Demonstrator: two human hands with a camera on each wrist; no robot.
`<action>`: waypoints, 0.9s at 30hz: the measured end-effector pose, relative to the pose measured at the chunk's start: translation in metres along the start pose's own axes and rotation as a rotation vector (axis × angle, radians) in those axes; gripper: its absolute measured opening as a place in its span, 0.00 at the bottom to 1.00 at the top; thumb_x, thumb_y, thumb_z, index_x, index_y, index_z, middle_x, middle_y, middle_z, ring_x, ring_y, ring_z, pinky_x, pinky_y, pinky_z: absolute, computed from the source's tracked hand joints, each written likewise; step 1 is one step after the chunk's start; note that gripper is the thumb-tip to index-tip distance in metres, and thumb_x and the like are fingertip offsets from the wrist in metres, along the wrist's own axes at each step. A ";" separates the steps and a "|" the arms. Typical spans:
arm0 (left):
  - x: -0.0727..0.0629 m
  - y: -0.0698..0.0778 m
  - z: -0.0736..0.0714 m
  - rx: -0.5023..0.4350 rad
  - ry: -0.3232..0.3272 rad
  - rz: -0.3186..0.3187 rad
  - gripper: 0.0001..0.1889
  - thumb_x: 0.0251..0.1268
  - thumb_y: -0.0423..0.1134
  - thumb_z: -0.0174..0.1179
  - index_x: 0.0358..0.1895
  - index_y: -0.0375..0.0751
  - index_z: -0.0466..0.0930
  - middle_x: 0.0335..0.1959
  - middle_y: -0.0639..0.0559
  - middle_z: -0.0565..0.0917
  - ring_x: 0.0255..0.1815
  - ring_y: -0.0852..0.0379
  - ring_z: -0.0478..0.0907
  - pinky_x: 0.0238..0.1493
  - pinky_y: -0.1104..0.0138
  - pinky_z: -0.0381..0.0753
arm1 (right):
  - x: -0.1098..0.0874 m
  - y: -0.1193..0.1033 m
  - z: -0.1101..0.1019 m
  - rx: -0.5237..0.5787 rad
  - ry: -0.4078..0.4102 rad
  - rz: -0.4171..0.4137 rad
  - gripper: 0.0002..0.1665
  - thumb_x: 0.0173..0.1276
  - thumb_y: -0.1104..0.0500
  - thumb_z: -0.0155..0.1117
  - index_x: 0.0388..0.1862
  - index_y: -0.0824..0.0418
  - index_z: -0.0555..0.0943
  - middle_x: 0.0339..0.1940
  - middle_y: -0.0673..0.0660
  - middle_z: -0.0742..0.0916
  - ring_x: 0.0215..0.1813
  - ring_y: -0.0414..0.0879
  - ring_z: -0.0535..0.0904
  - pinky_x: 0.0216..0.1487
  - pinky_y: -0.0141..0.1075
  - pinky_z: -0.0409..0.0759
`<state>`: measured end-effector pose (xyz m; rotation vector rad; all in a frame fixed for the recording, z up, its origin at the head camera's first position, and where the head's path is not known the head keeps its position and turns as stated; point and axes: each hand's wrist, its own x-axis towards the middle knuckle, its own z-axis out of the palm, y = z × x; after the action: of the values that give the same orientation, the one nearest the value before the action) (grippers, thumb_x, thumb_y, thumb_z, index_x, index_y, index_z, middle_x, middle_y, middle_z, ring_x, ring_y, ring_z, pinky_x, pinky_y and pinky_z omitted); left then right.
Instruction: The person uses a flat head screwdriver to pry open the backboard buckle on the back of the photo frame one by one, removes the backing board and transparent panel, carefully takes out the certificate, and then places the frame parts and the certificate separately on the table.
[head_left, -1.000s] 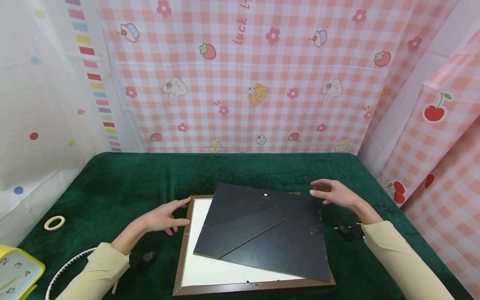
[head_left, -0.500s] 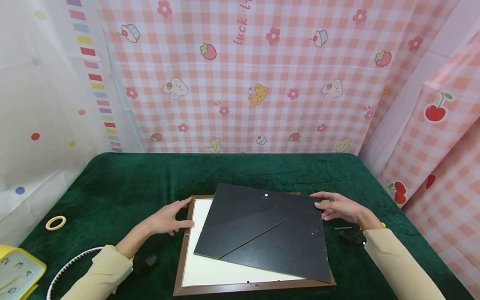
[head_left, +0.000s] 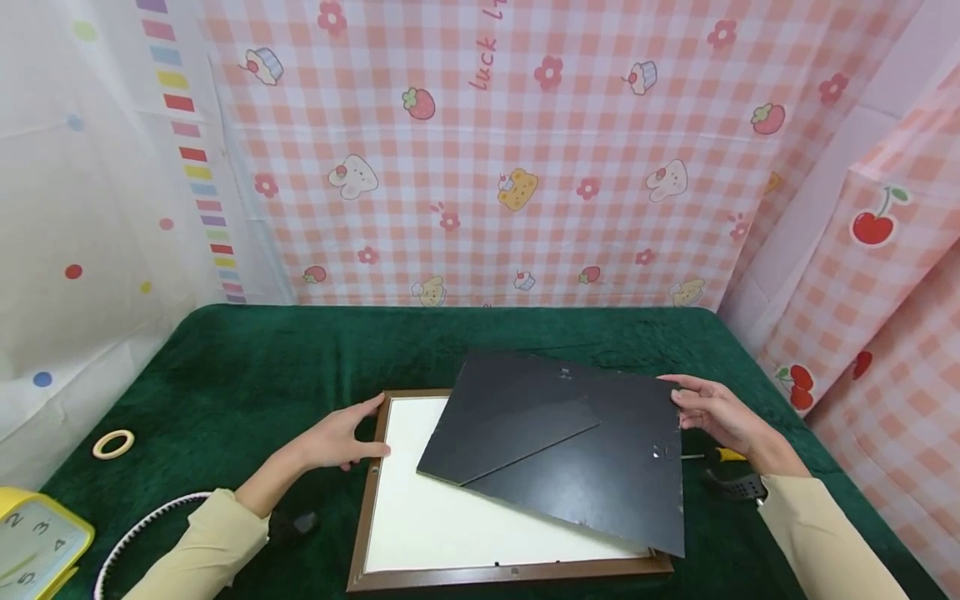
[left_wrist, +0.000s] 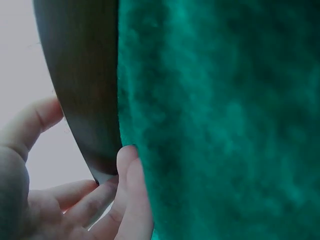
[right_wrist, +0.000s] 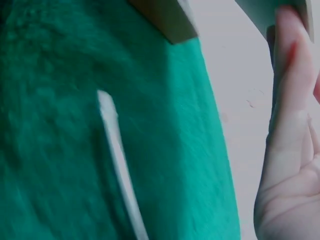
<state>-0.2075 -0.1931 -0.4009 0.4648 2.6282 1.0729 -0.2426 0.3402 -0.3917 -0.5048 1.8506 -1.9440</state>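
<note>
The left sleeve (head_left: 206, 542) and right sleeve (head_left: 821, 529) are plain pale yellow, a dark device (head_left: 294, 527) showing by the former, a ridged black piece (head_left: 738, 487) by the latter.

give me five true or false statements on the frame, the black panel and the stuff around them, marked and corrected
1. The right hand holds the black panel at its edge. True.
2. The left hand touches the left side of the brown frame. True.
3. The black panel hides everything inside the brown frame. False: part of the cream surface shows.
4. Nothing yellow shows left of the brown frame. False: the yellow clock is there.
5. The pale ring lies on the green cloth. True.
</note>
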 end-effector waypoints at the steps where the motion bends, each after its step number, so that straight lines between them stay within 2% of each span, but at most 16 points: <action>1: 0.000 0.001 0.000 -0.001 0.001 -0.002 0.45 0.51 0.46 0.63 0.67 0.32 0.46 0.57 0.36 0.63 0.20 0.56 0.70 0.20 0.65 0.74 | -0.004 -0.002 -0.002 0.008 0.033 -0.011 0.19 0.71 0.67 0.39 0.54 0.55 0.73 0.36 0.54 0.83 0.28 0.42 0.79 0.34 0.33 0.77; 5: 0.000 0.002 0.000 -0.005 0.001 -0.006 0.44 0.52 0.45 0.63 0.67 0.31 0.46 0.55 0.37 0.65 0.21 0.56 0.70 0.21 0.65 0.74 | -0.020 -0.007 -0.011 0.144 0.126 -0.078 0.21 0.71 0.69 0.37 0.50 0.55 0.77 0.34 0.54 0.83 0.28 0.43 0.79 0.35 0.33 0.77; 8: 0.001 0.001 0.000 0.000 -0.003 -0.015 0.45 0.52 0.46 0.63 0.67 0.32 0.46 0.54 0.38 0.66 0.20 0.56 0.71 0.21 0.65 0.74 | -0.032 -0.010 -0.018 0.295 0.208 -0.138 0.22 0.70 0.70 0.37 0.47 0.58 0.79 0.33 0.55 0.83 0.28 0.45 0.80 0.34 0.32 0.77; 14: 0.000 0.002 -0.001 -0.001 -0.019 -0.022 0.45 0.52 0.46 0.62 0.67 0.32 0.46 0.55 0.37 0.65 0.19 0.56 0.71 0.23 0.65 0.74 | -0.057 -0.015 -0.025 0.495 0.510 -0.211 0.15 0.66 0.69 0.48 0.39 0.60 0.83 0.31 0.54 0.83 0.26 0.48 0.80 0.33 0.34 0.78; 16: -0.001 0.004 -0.002 -0.005 -0.025 -0.017 0.45 0.52 0.46 0.62 0.67 0.31 0.46 0.55 0.36 0.65 0.19 0.56 0.71 0.23 0.65 0.74 | -0.064 -0.014 -0.026 0.566 0.610 -0.216 0.12 0.63 0.69 0.52 0.37 0.60 0.83 0.31 0.54 0.83 0.26 0.48 0.80 0.33 0.35 0.78; 18: -0.002 0.005 -0.002 -0.011 -0.029 -0.014 0.45 0.52 0.45 0.62 0.67 0.31 0.46 0.56 0.35 0.64 0.19 0.55 0.71 0.23 0.65 0.74 | -0.070 -0.013 -0.027 0.591 0.726 -0.209 0.09 0.60 0.68 0.57 0.35 0.59 0.83 0.31 0.53 0.82 0.27 0.48 0.80 0.32 0.35 0.78; 20: -0.001 0.005 -0.003 -0.012 -0.030 -0.017 0.44 0.53 0.45 0.62 0.67 0.31 0.46 0.57 0.35 0.64 0.19 0.55 0.71 0.23 0.65 0.74 | -0.075 -0.012 -0.027 0.623 0.804 -0.203 0.08 0.58 0.68 0.60 0.34 0.58 0.82 0.31 0.52 0.82 0.27 0.47 0.80 0.32 0.35 0.78; 27: -0.001 0.005 -0.003 -0.024 -0.039 -0.027 0.44 0.53 0.45 0.62 0.67 0.32 0.45 0.58 0.33 0.62 0.21 0.55 0.72 0.24 0.65 0.75 | -0.081 -0.004 -0.022 0.699 0.939 -0.166 0.05 0.58 0.67 0.60 0.33 0.59 0.79 0.28 0.53 0.82 0.27 0.48 0.80 0.32 0.35 0.78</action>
<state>-0.2069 -0.1923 -0.3953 0.4390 2.5775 1.0747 -0.1854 0.4020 -0.3870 0.5908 1.3532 -3.0413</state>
